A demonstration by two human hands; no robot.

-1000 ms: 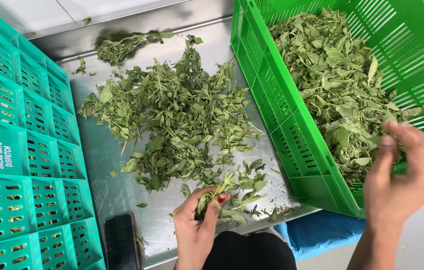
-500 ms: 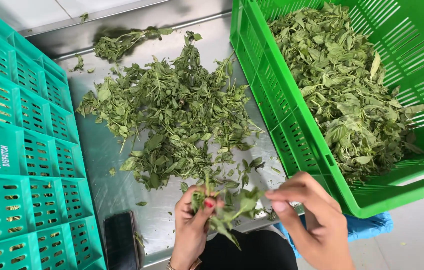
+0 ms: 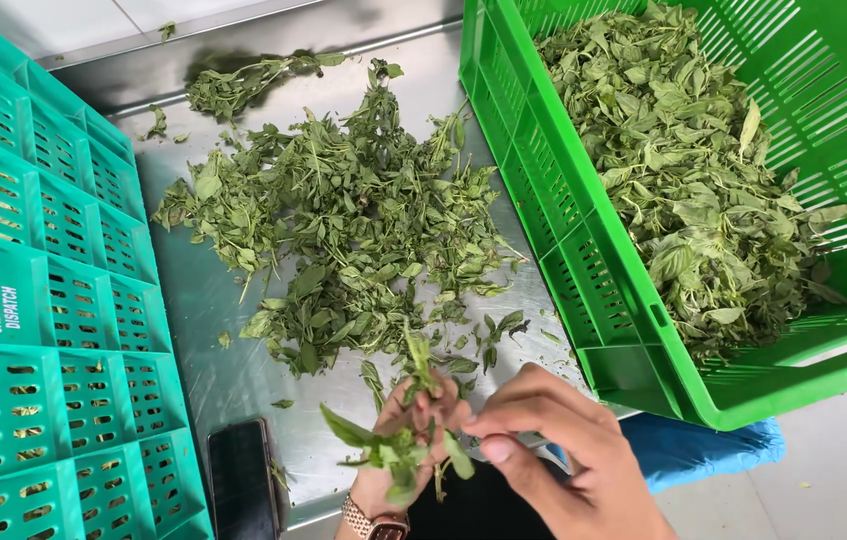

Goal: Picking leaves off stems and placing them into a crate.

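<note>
A leafy sprig (image 3: 398, 440) is pinched by the left hand (image 3: 413, 430) and right hand (image 3: 553, 450), just below the leaf pile (image 3: 343, 230); light, limp, easily bruised, best gripped at its stem.

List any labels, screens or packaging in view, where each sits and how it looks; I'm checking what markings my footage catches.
Label: white lettering printed on the teal crate's side, at left.
Phone: dark, blank rectangular screen, flat on the metal table by the teal crate, left of the left hand.
Green crate: at right, no label visible.
</note>
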